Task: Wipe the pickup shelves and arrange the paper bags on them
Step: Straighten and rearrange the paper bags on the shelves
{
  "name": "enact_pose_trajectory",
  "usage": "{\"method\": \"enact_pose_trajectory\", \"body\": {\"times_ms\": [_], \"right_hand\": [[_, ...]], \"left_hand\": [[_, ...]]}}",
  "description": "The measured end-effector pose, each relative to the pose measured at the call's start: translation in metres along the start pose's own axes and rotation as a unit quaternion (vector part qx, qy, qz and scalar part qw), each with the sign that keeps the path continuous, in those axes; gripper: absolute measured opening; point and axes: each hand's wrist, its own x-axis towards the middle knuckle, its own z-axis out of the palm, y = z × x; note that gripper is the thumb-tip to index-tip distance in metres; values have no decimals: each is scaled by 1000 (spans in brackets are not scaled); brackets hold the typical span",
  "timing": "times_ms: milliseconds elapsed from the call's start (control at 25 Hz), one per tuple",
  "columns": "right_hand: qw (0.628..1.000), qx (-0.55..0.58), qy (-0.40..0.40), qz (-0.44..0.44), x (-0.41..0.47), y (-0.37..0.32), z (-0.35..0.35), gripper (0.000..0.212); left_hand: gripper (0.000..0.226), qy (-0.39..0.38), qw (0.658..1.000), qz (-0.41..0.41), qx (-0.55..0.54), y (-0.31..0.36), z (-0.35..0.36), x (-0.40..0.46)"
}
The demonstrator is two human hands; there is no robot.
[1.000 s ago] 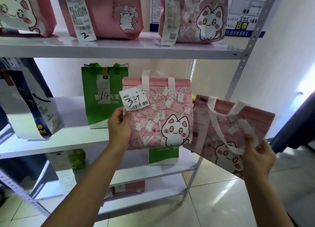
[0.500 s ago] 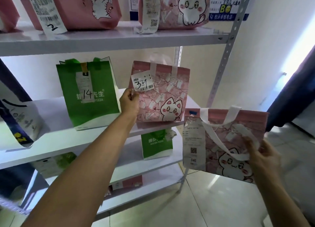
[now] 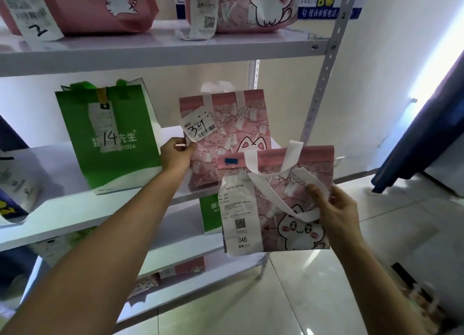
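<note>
Your right hand [image 3: 337, 212] is nearest the camera, with its fingers curled round the white strap handle [image 3: 273, 186] of a pink cat-print bag [image 3: 298, 204]. You hold that bag in the air, in front of the rack and clear of every board. A long white receipt [image 3: 239, 212] marked 046 hangs down its left face, below a small blue tab [image 3: 231, 161].

Your left hand [image 3: 177, 156] reaches further in. Its thumb and fingers pinch the left edge of a second pink cat bag [image 3: 226, 136]. This bag stands upright on the middle shelf [image 3: 60, 209], near its right end, and the held bag partly covers it. It carries a white label [image 3: 199, 128] handwritten 34, tilted, just above your fingers.

Just left of your left hand a green pizza bag [image 3: 110, 136] stands on the same shelf, with a slip marked 14. Further left a dark blue and white bag [image 3: 13, 196] is cut off by the frame edge.

Below, a smaller green bag [image 3: 210, 215] sits on the next shelf down, largely hidden. Pink items lie on the lowest shelf, too blurred to identify.

On the top shelf [image 3: 160, 50] stand two more pink bags: one [image 3: 100, 5] with a slip marked 2, one [image 3: 253, 5] with a cat face and a hanging receipt. Behind them a blue and white notice [image 3: 324, 5] is fixed to the wall.
</note>
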Motion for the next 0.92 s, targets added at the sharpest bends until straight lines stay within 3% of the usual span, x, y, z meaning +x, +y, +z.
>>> {"method": "enact_pose_trajectory", "body": {"times_ms": [160,800,920], "right_hand": [[999,-5,-35,-1,7,9,12,22],[995,-20,-98,23,48,31,28,18],[992,-14,-118,35,54,34,29,20]], "left_hand": [[11,15,997,21,75,7,4,6],[10,58,998,14,15,6,29,36],[13,32,999,6,-24,3,26,34]]}}
